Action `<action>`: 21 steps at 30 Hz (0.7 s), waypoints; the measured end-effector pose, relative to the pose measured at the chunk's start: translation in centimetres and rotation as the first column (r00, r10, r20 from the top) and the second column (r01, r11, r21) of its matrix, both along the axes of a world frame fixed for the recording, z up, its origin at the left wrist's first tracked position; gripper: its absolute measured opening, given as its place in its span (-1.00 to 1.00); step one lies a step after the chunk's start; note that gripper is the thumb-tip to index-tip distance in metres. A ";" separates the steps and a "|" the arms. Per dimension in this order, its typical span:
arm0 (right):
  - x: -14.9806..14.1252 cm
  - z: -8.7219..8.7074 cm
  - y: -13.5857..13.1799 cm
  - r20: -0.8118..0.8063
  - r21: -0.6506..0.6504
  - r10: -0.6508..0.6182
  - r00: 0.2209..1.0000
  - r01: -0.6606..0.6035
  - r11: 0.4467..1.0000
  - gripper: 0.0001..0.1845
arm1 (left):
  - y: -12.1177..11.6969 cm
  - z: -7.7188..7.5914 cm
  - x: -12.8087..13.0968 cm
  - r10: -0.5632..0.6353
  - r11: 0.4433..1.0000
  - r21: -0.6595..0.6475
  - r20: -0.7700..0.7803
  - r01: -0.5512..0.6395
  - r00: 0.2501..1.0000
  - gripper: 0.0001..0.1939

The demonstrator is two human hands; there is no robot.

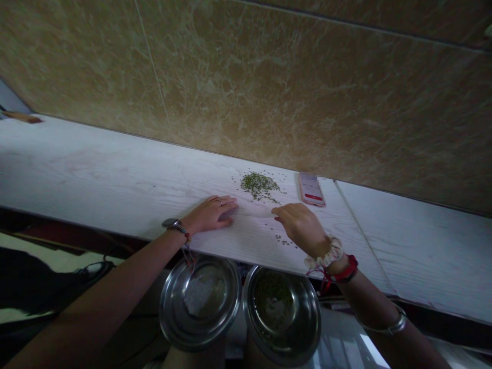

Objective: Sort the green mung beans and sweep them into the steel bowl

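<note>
My left hand (212,212) lies flat on the white wood-grain table (126,169), its fingers stretched out to the right and resting at one end of a thin translucent plastic bag (253,208). The other end of that bag is pinched between the fingers of my right hand (295,225). Just beyond the bag is a loose pile of small green beans (257,184), probably mung beans. A few scattered beans (283,240) lie nearer to me, beside my right hand. What the bag holds, if anything, cannot be made out.
Below the table's front edge are two metal bowls. The left bowl (169,318) has something whitish in it; the right bowl (313,323) holds green beans. A phone (312,189) lies right of the pile, against the tiled wall (249,77). A brown object (23,117) sits far left.
</note>
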State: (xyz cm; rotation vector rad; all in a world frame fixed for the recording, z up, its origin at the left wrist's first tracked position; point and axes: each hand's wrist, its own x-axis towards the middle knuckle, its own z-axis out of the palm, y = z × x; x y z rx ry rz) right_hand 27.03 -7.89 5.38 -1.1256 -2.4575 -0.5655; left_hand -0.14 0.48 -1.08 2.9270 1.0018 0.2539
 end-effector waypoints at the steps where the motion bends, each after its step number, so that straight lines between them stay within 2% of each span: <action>1: 0.2 0.1 -0.3 0.001 0.013 0.006 1.000 -0.006 1.000 -0.80 | 0.0 0.0 0.0 0.000 1.000 0.001 -0.001 0.000 1.000 -0.54; 8: 1.4 0.8 -2.1 -0.012 0.008 0.045 0.999 -0.045 0.999 -0.80 | 0.0 0.1 0.1 0.016 1.000 -0.005 -0.010 -0.016 1.000 -0.54; 16: 1.6 0.3 -1.9 -0.091 -0.065 0.094 0.991 -0.100 0.993 -0.78 | -0.1 0.0 0.1 0.025 0.999 -0.020 -0.010 -0.025 1.000 -0.53; 21: 2.3 0.8 -2.7 -0.113 -0.115 0.130 0.985 -0.143 0.983 -0.74 | -0.1 0.0 0.1 0.027 1.000 -0.014 -0.004 -0.027 1.000 -0.53</action>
